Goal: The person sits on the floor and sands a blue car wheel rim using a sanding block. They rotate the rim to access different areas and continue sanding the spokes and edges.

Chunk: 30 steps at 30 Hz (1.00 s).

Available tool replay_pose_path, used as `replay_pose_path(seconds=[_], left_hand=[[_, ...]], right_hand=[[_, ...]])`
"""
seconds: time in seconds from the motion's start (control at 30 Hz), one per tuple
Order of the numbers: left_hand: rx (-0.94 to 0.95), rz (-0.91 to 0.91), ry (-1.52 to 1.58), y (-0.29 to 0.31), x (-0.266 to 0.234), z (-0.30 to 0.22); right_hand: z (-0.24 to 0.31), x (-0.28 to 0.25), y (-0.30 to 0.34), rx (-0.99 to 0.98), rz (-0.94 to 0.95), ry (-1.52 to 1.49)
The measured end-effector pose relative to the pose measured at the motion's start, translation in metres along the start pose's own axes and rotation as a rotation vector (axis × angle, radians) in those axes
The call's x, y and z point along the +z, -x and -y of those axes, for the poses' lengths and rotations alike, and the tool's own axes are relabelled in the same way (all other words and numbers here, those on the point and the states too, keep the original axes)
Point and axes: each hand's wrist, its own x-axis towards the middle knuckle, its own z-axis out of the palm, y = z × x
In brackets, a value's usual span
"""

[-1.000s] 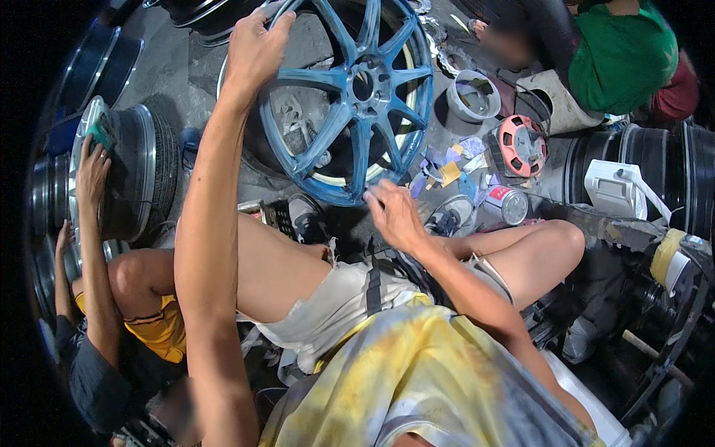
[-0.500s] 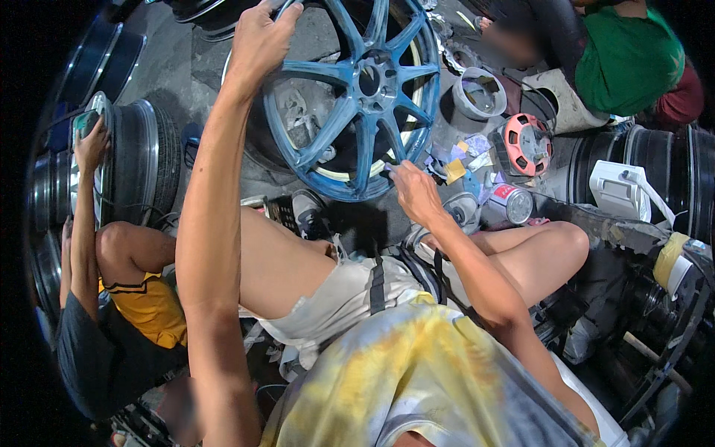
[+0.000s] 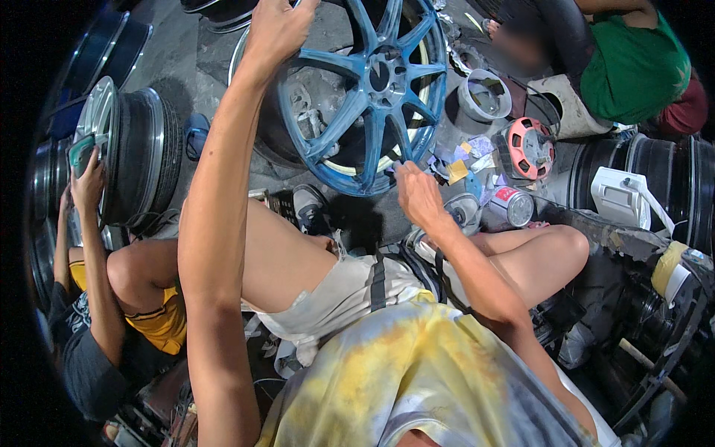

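Note:
A blue alloy wheel rim (image 3: 367, 117) with several spokes leans in front of me, its paint streaked and dull. My left hand (image 3: 281, 31) is closed at its upper left edge; the fingertips are partly cut off by the top of the picture. At the lower right edge, close to a spoke's end, my right hand (image 3: 421, 194) is closed with fingers curled and fingertips against the rim. Whatever is pinched in them, if anything, is too small to make out. Scraps of sandpaper (image 3: 457, 171) lie on the ground to the right of the rim.
A white bucket (image 3: 485, 96), a round reddish slotted part (image 3: 529, 148) and a tin can (image 3: 511, 206) stand to the right. On the left, a co-worker's hand (image 3: 89, 181) holds a teal tool by another wheel (image 3: 138, 149). A person in green (image 3: 633, 67) sits at far right.
The blue rim and my left hand have shifted to the right and slightly up in the picture. My right hand stays by the lower edge. The left co-worker's hand has come lower.

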Motion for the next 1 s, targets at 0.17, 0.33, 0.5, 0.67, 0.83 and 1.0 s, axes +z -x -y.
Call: replay_pose_path(seconds=[0.17,0.33,0.5,0.67,0.83,1.0], left_hand=[[-0.027,-0.016,0.0,0.003,-0.005,-0.005],[-0.005,-0.028,0.013,0.008,0.0,-0.018],[-0.05,-0.022,0.007,0.005,0.001,-0.011],[-0.006,-0.046,-0.007,0.003,0.002,-0.005],[0.101,-0.011,-0.13,-0.016,-0.007,0.039],[-0.014,0.003,-0.056,-0.007,-0.005,0.031]], right_hand=[[0.056,-0.013,0.025,-0.014,-0.091,-0.369],[0.009,0.0,0.002,-0.033,-0.036,-0.107],[0.031,-0.021,0.007,-0.116,0.014,-0.435],[0.02,-0.019,-0.007,-0.143,0.076,-0.273],[0.007,-0.019,-0.008,-0.084,0.039,-0.255],[0.028,-0.018,0.0,-0.178,0.023,-0.377]])
